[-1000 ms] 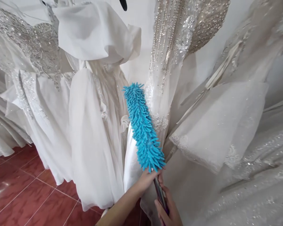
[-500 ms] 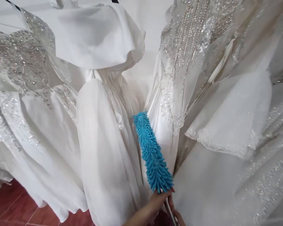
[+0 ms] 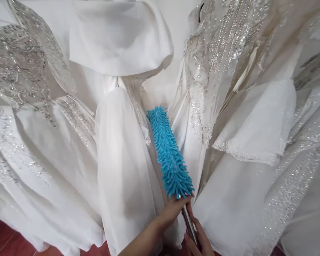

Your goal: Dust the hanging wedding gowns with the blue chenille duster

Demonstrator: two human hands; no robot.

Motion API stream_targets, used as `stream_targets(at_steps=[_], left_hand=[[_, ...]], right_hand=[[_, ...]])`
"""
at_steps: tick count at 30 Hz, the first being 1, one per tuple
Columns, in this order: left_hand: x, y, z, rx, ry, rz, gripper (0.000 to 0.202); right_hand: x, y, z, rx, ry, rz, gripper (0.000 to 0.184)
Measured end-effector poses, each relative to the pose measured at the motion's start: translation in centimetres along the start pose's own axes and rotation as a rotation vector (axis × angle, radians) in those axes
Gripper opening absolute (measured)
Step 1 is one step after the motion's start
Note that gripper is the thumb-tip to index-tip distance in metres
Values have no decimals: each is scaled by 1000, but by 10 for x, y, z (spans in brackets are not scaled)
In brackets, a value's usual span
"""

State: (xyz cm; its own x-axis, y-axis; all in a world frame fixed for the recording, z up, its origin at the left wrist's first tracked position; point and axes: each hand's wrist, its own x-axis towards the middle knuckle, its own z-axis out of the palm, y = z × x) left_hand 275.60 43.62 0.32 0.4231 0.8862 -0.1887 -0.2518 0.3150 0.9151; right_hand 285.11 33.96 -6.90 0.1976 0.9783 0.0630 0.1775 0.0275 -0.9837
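A blue chenille duster (image 3: 170, 153) with a metal handle points away from me, its fluffy head in the gap between two white gowns. My left hand (image 3: 174, 209) is closed on the top of the handle, just under the blue head. Lower down, my right hand (image 3: 198, 234) is also closed around the handle, partly cut off by the bottom edge. To the left of the duster hangs a plain white gown (image 3: 122, 149) with a wide draped top. On its right is a beaded gown (image 3: 200, 99) with hanging strands.
At far left hangs another gown (image 3: 24, 71) with a silver-beaded bodice. More gowns with lace and glitter (image 3: 256, 124) fill the right side. A white wall (image 3: 157, 89) shows behind, and red tiled floor (image 3: 8, 238) appears at bottom left below the hems.
The duster and both hands sit higher in view, with more of the forearms and handle showing. The view has shifted slightly. Both hands keep their hold.
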Motion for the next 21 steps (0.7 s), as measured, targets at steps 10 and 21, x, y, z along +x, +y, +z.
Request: stream_targets(at_steps=[10,21], left_hand=[[16,44,-20,-42,88,163,29],[29,-9,-12,-88,126,61,34]], right_hand=[[44,-33,25,152,-326,123,71],[48,19,-8,-44,-224,13,58]])
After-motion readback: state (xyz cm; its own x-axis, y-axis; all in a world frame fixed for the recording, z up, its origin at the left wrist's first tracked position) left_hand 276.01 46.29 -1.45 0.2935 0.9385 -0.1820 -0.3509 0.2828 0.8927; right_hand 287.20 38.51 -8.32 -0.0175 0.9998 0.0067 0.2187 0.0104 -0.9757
